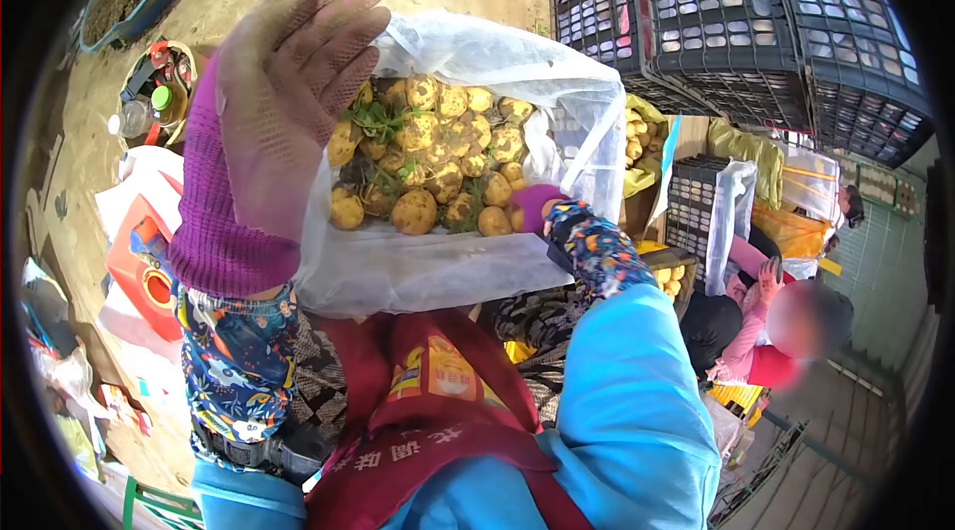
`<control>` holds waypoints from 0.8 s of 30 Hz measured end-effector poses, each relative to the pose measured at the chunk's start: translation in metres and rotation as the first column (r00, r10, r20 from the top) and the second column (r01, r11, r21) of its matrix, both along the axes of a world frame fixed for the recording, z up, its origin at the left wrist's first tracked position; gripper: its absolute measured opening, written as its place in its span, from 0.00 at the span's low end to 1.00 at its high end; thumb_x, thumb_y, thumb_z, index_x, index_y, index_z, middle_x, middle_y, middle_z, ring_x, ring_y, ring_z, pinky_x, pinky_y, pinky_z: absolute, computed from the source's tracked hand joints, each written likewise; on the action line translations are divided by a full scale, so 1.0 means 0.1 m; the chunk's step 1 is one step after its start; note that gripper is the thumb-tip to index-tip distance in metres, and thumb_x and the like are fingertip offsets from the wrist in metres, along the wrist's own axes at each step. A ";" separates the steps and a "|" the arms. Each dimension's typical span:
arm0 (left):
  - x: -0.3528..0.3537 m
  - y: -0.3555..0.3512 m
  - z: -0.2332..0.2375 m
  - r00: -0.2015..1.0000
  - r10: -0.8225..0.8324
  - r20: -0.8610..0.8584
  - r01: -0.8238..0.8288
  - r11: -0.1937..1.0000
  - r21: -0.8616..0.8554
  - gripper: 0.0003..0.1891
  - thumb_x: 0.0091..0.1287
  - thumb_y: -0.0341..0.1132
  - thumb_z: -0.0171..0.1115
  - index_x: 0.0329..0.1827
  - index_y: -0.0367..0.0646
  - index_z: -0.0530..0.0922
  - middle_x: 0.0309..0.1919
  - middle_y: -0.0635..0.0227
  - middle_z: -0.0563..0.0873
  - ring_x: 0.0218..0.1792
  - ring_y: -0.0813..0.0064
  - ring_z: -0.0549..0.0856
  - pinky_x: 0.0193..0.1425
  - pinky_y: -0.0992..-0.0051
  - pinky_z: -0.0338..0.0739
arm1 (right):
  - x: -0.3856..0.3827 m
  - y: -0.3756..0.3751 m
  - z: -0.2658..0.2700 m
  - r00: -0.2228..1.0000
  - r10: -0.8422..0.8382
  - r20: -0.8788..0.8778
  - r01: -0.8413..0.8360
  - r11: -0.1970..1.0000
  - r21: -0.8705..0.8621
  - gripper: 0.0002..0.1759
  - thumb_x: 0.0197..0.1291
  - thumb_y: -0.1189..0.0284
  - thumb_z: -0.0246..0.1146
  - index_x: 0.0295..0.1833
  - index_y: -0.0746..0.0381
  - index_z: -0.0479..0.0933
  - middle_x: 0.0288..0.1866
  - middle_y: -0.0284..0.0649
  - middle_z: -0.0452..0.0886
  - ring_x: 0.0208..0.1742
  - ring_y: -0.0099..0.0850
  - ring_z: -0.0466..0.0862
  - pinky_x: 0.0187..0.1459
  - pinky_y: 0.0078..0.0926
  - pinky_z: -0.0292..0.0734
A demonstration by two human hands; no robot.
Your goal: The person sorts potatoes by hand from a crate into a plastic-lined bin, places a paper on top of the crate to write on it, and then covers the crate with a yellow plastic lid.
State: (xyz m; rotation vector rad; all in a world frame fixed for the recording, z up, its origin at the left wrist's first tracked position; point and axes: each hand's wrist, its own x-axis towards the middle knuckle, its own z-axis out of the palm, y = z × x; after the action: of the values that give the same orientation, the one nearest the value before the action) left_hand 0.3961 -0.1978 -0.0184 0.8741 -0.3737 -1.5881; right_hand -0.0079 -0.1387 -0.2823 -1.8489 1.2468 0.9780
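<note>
My left hand (298, 92), in a dirty glove with a purple knit cuff, is raised near the camera with its fingers stretched out, holding nothing. It hangs over the left side of a crate lined with white sheeting (398, 276). Inside the lined crate lie several potatoes (438, 132) with soil on them and some green leaves (374, 122). My right hand (537, 205), with a purple cuff and a patterned sleeve, reaches in at the crate's lower right corner, beside potatoes. Its fingers are mostly hidden among them, so what it holds cannot be made out.
Black plastic crates (716, 22) are stacked at the upper right. A yellow bag of potatoes (645, 142) stands just right of the lined crate. Another person in pink sleeves (741, 321) is at the right. Bottles (164, 102) sit in a container at the left, near a blue basin (149, 7).
</note>
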 end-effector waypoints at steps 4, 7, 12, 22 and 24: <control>-0.07 0.04 -0.02 0.999 -0.050 -0.021 0.049 0.997 -0.059 0.28 0.73 0.46 0.52 0.67 0.34 0.67 0.61 0.54 0.77 0.59 0.64 0.79 0.65 0.70 0.71 | 0.19 -0.30 0.49 0.385 -0.781 0.492 0.702 0.594 0.394 0.29 0.52 0.71 0.73 0.60 0.61 0.72 0.52 0.39 0.81 0.50 0.30 0.83 0.52 0.25 0.81; -0.20 0.03 -0.02 0.995 -0.086 0.039 0.086 0.996 0.012 0.27 0.72 0.47 0.54 0.66 0.36 0.68 0.57 0.58 0.80 0.56 0.66 0.80 0.63 0.71 0.72 | 0.56 -0.44 1.32 -0.039 -0.832 0.554 0.600 0.424 0.678 0.25 0.67 0.58 0.58 0.64 0.60 0.69 0.50 0.42 0.81 0.44 0.25 0.82 0.40 0.17 0.78; -0.47 0.24 -0.13 0.912 -0.312 0.268 0.329 0.944 -0.021 0.27 0.68 0.48 0.59 0.64 0.42 0.72 0.52 0.64 0.80 0.54 0.73 0.80 0.60 0.73 0.72 | 1.05 -0.31 1.78 -0.377 -0.824 0.424 0.439 0.244 0.865 0.31 0.73 0.46 0.41 0.64 0.60 0.70 0.35 0.45 0.85 0.31 0.29 0.83 0.30 0.19 0.76; -0.47 0.44 -0.09 0.895 -0.283 0.345 0.336 0.937 -0.101 0.13 0.69 0.35 0.51 0.50 0.39 0.78 0.44 0.69 0.82 0.45 0.77 0.81 0.53 0.78 0.75 | 0.71 -0.42 1.25 0.436 -0.855 0.280 0.730 0.518 0.446 0.36 0.69 0.44 0.48 0.69 0.62 0.64 0.61 0.51 0.78 0.53 0.40 0.83 0.52 0.33 0.80; -0.45 0.40 -0.09 0.895 -0.235 0.379 0.299 0.947 -0.120 0.14 0.66 0.34 0.50 0.49 0.37 0.77 0.44 0.65 0.82 0.46 0.75 0.81 0.49 0.76 0.77 | 0.25 -0.41 0.43 0.881 0.039 0.472 -0.032 0.999 -0.022 0.41 0.56 0.48 0.63 0.70 0.61 0.63 0.64 0.51 0.74 0.58 0.46 0.79 0.58 0.40 0.76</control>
State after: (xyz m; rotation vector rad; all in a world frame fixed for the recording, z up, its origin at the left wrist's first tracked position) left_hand 0.3514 -0.1582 -0.0275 1.0093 -0.9187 -1.6120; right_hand 0.0171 -0.1801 -0.2398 -1.9707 0.9221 0.4842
